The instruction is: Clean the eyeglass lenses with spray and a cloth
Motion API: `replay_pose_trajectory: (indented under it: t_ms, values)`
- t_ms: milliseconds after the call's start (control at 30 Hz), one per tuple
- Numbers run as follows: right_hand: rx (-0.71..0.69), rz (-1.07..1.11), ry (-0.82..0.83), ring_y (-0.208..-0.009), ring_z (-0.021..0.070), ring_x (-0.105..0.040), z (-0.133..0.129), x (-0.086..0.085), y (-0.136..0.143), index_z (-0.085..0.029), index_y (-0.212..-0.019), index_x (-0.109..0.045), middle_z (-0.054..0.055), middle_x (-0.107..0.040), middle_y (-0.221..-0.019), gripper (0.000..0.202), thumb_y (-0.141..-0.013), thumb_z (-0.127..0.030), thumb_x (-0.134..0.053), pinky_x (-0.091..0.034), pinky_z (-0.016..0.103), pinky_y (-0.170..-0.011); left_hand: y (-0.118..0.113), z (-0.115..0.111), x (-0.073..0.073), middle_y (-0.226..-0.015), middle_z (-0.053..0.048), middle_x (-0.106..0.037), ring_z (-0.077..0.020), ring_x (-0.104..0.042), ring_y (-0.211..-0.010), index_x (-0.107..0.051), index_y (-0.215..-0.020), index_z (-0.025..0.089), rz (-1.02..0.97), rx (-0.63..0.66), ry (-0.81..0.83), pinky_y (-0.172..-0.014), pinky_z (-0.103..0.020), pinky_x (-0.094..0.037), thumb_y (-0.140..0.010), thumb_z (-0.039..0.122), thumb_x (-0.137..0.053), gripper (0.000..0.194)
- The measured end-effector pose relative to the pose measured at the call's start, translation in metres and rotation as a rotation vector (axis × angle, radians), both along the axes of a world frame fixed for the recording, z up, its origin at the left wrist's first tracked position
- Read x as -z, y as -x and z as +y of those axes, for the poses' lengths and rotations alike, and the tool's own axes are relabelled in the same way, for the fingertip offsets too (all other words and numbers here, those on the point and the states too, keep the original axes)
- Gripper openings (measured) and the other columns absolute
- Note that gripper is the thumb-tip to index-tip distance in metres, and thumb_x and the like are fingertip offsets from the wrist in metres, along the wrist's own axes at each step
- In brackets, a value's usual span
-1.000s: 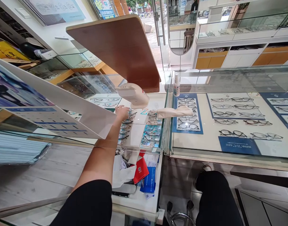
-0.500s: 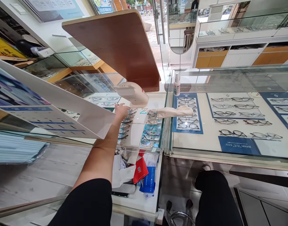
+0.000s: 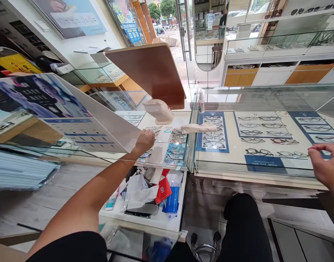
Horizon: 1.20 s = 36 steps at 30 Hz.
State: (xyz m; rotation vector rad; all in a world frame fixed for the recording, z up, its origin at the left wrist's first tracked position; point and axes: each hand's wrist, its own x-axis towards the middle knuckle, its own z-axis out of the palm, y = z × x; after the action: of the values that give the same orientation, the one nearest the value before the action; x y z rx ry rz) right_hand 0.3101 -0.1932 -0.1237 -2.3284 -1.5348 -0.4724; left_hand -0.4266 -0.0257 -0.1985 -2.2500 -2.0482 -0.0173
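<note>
My left hand [image 3: 145,141] is over the glass display counter, its fingers curled in. Whatever it may hold is hidden. It is near the edge of a standing white calendar [image 3: 82,127] and in front of a brown board [image 3: 153,72] on a cream base [image 3: 159,111]. My right hand [image 3: 326,162] is at the right edge, thumb and forefinger brought together above the counter front; anything between them is too small to make out. A crumpled beige cloth [image 3: 199,127] lies on the glass where two counters meet. Behind it stands a small white spray bottle [image 3: 201,102].
Several eyeglasses [image 3: 258,152] lie in rows under the glass. Below, an open drawer [image 3: 172,223] holds papers, a red card [image 3: 163,190] and a blue packet [image 3: 171,200]. A chair base [image 3: 206,249] is by my legs. Pale blue stacked sheets [image 3: 22,169] are at left.
My right hand has come into view at the right edge. My left hand's fingers have curled in, and it has shifted slightly right and nearer. The view has tilted up, showing more of the shop.
</note>
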Motion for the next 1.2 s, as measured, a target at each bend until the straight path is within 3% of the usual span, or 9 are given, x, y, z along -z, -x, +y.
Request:
replay_pose_trajectory:
  t_ms: [200, 300, 400, 467, 533, 667, 800, 1000, 1200]
  values:
    - [-0.059, 0.048, -0.038, -0.12, 0.0402, -0.062, 0.007, -0.004, 0.009, -0.027, -0.106, -0.078, 0.019, -0.078, -0.13, 0.046, -0.113, -0.054, -0.042, -0.048, 0.052, -0.1, -0.033, -0.135, -0.028, -0.089, -0.012, -0.082, -0.0356, -0.075, -0.101, -0.072, -0.071, 0.027, -0.046, 0.169, 0.329, -0.099, -0.053, -0.052, -0.105, 0.047, -0.052, 0.044]
    - [-0.048, 0.083, -0.014, -0.117, 0.0405, -0.062, 0.01, -0.006, 0.013, -0.026, -0.107, -0.079, 0.021, -0.077, -0.132, 0.045, -0.111, -0.053, -0.044, -0.047, 0.053, -0.095, -0.047, -0.209, -0.076, -0.073, -0.007, -0.072, -0.0274, -0.067, -0.076, -0.065, -0.066, 0.026, -0.208, 0.238, 0.571, -0.088, -0.043, -0.052, -0.108, 0.062, -0.049, 0.057]
    - [-0.006, 0.096, 0.013, -0.118, 0.0418, -0.064, 0.015, -0.011, 0.013, -0.026, -0.104, -0.079, 0.02, -0.078, -0.134, 0.038, -0.107, -0.049, -0.049, -0.046, 0.052, -0.09, -0.059, -0.286, -0.128, -0.081, -0.004, -0.069, -0.0235, -0.063, -0.08, -0.064, -0.079, 0.024, -0.496, 0.178, 0.4, -0.086, -0.037, -0.05, -0.112, 0.069, -0.044, 0.06]
    - [-0.002, 0.09, 0.047, -0.117, 0.0425, -0.065, 0.021, -0.018, 0.013, -0.025, -0.101, -0.079, 0.022, -0.078, -0.133, 0.035, -0.104, -0.047, -0.052, -0.046, 0.052, -0.088, -0.065, -0.339, -0.142, -0.085, -0.002, -0.067, -0.0224, -0.062, -0.084, -0.063, -0.084, 0.023, -0.694, 0.063, 0.325, -0.082, -0.033, -0.048, -0.112, 0.071, -0.047, 0.058]
    - [0.002, 0.142, 0.12, -0.109, 0.0412, -0.068, 0.03, -0.03, 0.021, -0.022, -0.101, -0.081, 0.025, -0.079, -0.121, 0.034, -0.103, -0.045, -0.055, -0.045, 0.05, -0.083, -0.072, -0.392, -0.126, -0.086, -0.003, -0.067, -0.0229, -0.064, -0.087, -0.064, -0.084, 0.022, -0.921, -0.048, 0.274, -0.084, -0.033, -0.052, -0.109, 0.073, -0.051, 0.058]
    - [-0.279, 0.353, 0.155, -0.101, 0.0323, -0.072, 0.051, -0.06, 0.088, -0.019, -0.112, -0.083, 0.019, -0.083, -0.114, 0.031, -0.101, -0.038, -0.061, -0.05, 0.042, -0.084, -0.107, -0.472, -0.034, -0.136, -0.015, -0.075, -0.0334, -0.074, -0.125, -0.069, -0.14, 0.023, -1.271, -0.42, 0.021, -0.104, -0.043, -0.062, -0.1, 0.075, -0.064, 0.066]
    - [-0.754, 0.249, 0.154, -0.139, 0.0368, -0.063, 0.073, -0.074, 0.21, -0.02, -0.136, -0.081, 0.018, -0.075, -0.149, 0.042, -0.107, -0.04, -0.058, -0.049, 0.046, -0.116, -0.162, -0.489, 0.04, -0.194, -0.015, -0.02, -0.0378, -0.031, -0.177, -0.022, -0.185, 0.033, -1.333, -0.373, -0.059, -0.132, -0.054, -0.05, -0.103, 0.069, -0.066, 0.1]
    - [-0.844, 0.179, 0.335, -0.151, 0.0422, -0.052, 0.104, -0.061, 0.34, -0.018, -0.152, -0.072, 0.02, -0.067, -0.162, 0.049, -0.109, -0.038, -0.061, -0.041, 0.056, -0.128, -0.207, -0.452, 0.063, -0.195, -0.011, 0.022, -0.0412, 0.004, -0.183, 0.009, -0.188, 0.034, -1.353, -0.279, -0.118, -0.14, -0.064, -0.033, -0.103, 0.065, -0.069, 0.12]
    - [-0.748, 0.318, 0.286, -0.145, 0.0439, -0.056, 0.132, -0.051, 0.353, -0.01, -0.137, -0.073, 0.03, -0.066, -0.153, 0.038, -0.106, -0.022, -0.056, -0.043, 0.058, -0.123, -0.194, -0.415, 0.068, -0.196, -0.016, 0.015, -0.045, -0.019, -0.18, 0.002, -0.189, 0.032, -1.403, -0.261, -0.056, -0.131, -0.062, -0.047, -0.102, 0.062, -0.07, 0.116]
